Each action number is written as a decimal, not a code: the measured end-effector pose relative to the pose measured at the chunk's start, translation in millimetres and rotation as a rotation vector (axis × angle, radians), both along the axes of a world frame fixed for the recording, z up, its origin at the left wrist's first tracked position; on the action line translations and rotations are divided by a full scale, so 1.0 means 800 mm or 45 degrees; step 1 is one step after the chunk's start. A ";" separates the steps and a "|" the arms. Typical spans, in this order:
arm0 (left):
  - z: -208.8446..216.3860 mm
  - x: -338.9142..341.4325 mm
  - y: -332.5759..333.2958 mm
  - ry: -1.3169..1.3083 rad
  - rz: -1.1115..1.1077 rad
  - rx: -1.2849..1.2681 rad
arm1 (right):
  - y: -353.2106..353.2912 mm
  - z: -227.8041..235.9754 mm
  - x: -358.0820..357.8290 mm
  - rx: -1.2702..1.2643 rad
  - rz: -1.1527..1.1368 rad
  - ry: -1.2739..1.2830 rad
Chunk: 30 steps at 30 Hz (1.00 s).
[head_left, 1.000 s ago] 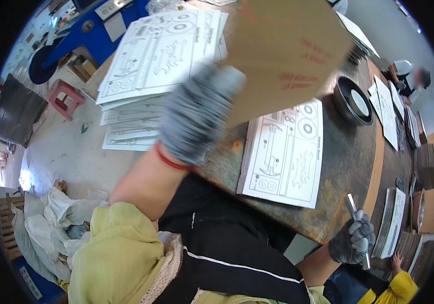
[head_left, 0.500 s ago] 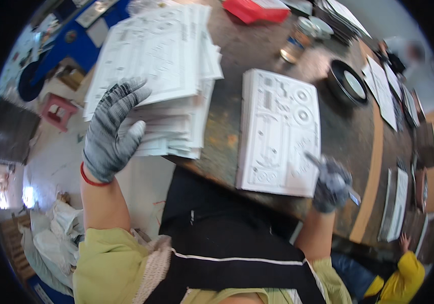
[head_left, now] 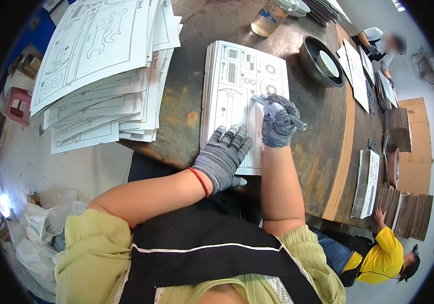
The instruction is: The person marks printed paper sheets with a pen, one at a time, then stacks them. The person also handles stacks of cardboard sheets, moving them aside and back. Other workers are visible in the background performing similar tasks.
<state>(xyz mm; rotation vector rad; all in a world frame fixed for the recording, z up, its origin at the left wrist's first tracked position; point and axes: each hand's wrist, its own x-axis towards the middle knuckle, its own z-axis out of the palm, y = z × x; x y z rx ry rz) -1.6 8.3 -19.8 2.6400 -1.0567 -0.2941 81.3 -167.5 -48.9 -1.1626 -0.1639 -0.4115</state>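
A neat stack of white sheets printed with line drawings of tools [head_left: 231,109] lies before me on the dark table. My left hand [head_left: 223,158], in a grey striped knit glove, rests flat on the stack's near part with its fingers apart. Over the stack's right side, my gloved right hand [head_left: 279,124] is closed round a slim grey pen-like tool [head_left: 300,124]. Its tip end points left over the top sheet. A pale patch shows between the right fingers; I cannot make out what it is. A taller, uneven pile of printed sheets [head_left: 95,50] stands at the left.
Behind the stack are a clear jar of liquid [head_left: 267,20] and a black bowl [head_left: 308,61] with a white dish inside. More sheets [head_left: 364,185] and cardboard stacks [head_left: 412,215] stand at right, near a person in yellow [head_left: 384,258]. A pink stool [head_left: 18,106] is at left.
My left hand has come from beside the tall pile down onto the neat stack. My right hand has moved from the stack's right edge up over the top sheet. The view has shifted.
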 end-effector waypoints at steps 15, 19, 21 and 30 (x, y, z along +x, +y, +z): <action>-0.011 -0.003 -0.009 -0.066 0.145 0.103 | 0.006 0.038 -0.156 -1.405 -0.024 -0.081; -0.016 -0.007 -0.008 -0.068 0.158 0.127 | 0.006 0.041 -0.238 -1.212 0.116 -0.127; -0.008 -0.004 -0.011 -0.052 0.144 0.130 | 0.001 0.043 -0.240 -1.165 0.044 -0.056; 0.093 0.014 0.021 -0.249 0.058 -0.289 | -0.104 0.114 -0.244 -0.831 -0.798 -0.275</action>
